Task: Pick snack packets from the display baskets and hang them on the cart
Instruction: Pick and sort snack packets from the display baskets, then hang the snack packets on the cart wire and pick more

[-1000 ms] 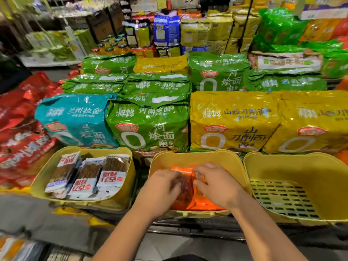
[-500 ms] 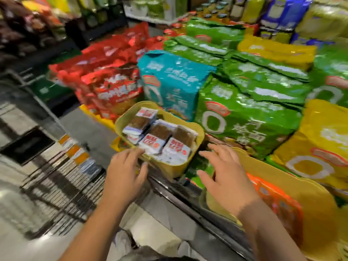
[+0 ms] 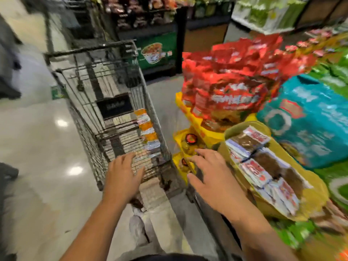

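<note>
Two hands reach out front, both empty. Wire cart (image 3: 88, 117) stands ahead of the left hand (image 3: 122, 176), its near corner just past the fingertips. Red bags (image 3: 231, 87) are piled beyond the right hand (image 3: 212, 178), with a teal bag (image 3: 308, 125) further off to that hand's right. Yellow basket (image 3: 318, 189) sits just right of the right hand, with brown snack packets (image 3: 259, 166) in rows inside. Strip of orange-and-white packets (image 3: 148, 132) hangs on the cart's side, above and between the hands. Left fingers are straight and apart; right fingers are spread and loose. Picture is blurred.

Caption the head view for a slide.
Left hand and right hand, both empty, reach toward the cart with packets hung on its side; basket at right.
</note>
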Tool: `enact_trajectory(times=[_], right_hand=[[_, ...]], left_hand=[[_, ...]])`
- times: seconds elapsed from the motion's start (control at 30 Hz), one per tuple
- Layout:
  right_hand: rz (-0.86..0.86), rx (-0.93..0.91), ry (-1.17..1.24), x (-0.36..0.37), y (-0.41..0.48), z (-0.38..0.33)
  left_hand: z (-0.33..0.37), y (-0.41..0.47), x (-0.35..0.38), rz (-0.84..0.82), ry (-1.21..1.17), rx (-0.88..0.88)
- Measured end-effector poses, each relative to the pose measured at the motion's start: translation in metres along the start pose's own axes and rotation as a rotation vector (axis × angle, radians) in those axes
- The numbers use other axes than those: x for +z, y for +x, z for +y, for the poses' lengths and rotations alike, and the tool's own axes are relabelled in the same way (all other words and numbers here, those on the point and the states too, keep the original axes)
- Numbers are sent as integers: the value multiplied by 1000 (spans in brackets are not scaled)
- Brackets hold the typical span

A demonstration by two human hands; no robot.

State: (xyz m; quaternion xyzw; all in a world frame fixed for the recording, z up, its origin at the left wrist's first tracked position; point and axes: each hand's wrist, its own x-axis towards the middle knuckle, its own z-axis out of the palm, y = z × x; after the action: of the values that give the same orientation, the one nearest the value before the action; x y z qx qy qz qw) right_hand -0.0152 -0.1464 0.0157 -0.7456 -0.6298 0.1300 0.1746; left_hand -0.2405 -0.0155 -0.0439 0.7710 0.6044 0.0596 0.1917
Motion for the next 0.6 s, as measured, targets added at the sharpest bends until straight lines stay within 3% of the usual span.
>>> enact_trajectory(times=[0.27,0.6], right_hand=[[-212,75,-66,79,115,-41],[-455,250,-89,164,192,-46]], left_hand=[[-85,78,-8,-134,-7,-17],[-139,130,11,-302,-270,-128]])
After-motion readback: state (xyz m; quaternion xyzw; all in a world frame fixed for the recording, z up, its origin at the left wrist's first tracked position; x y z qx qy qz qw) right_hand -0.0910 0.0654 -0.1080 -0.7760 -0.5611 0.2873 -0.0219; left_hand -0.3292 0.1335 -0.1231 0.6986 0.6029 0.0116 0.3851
